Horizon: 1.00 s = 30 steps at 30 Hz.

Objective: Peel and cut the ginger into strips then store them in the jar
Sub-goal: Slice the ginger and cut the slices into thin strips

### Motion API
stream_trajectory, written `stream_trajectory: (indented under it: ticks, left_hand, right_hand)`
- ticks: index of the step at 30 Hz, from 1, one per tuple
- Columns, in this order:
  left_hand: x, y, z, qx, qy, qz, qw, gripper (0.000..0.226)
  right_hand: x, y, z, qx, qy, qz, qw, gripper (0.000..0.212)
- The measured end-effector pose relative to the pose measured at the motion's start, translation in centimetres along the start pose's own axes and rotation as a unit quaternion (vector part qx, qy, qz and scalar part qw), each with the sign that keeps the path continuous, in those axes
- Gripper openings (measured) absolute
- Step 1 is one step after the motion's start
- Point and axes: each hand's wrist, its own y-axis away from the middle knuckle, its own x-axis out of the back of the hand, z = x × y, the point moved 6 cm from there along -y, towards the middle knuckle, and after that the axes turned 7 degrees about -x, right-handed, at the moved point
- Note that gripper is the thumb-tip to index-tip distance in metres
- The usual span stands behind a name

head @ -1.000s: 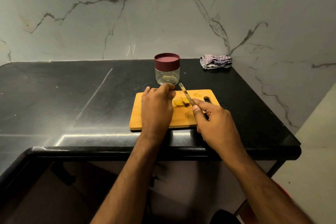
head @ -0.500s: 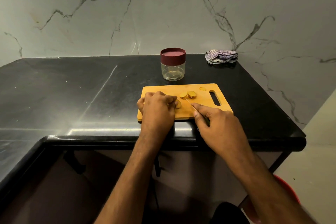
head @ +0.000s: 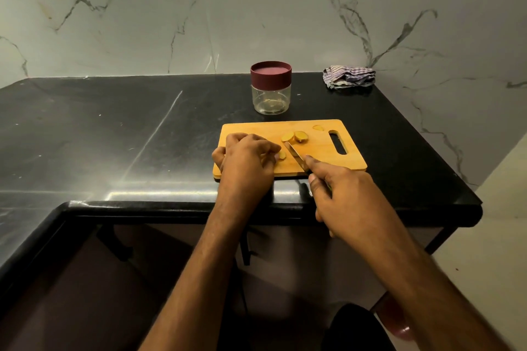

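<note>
Nearest the person is the rounded front edge of the black counter (head: 142, 128), and the wooden cutting board (head: 350, 161) lies on it just behind that edge. The right hand (head: 346, 196) comes in over the front right part of the board and is wrapped around the handle of a knife (head: 295, 157), with one finger laid along the top of the blade. The blade points away and a little left across the board. The left hand (head: 246, 164) sits on the front left part of the board with its fingers curled down, pinching a small piece of ginger (head: 281, 154) at the fingertips, just left of the blade. A bit farther back on the board, near its middle, two ginger slices (head: 295, 136) lie touching each other. One more small slice (head: 318, 128) lies near the back edge of the board, close to the handle hole (head: 338, 142) on its right end. Behind the board stands a clear jar (head: 271, 98) with a dark red lid (head: 271, 73) on it. It is hard to tell what is inside the jar. Far behind the board and to the right, a crumpled striped cloth (head: 349, 80) lies against the marble wall (head: 256, 8).
</note>
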Motion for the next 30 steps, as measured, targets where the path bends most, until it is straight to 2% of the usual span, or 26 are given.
stream_trajectory:
  ticks: [11, 25, 30]
  left_hand:
    - [0.2, 0.0, -0.2, 0.016, 0.003, 0.01, 1.0, 0.018]
    - [-0.1, -0.2, 0.6, -0.037, -0.041, -0.005, 0.998, 0.016]
    - [-0.1, -0.5, 0.3, -0.037, -0.025, -0.008, 0.999, 0.015]
  right_hand:
    - [0.0, 0.0, -0.4, -0.002, 0.029, -0.003, 1.0, 0.039]
    - [-0.1, 0.5, -0.8, 0.019, 0.068, 0.02, 0.997, 0.04]
    - [-0.4, 0.3, -1.4, 0.023, 0.115, 0.003, 0.993, 0.04]
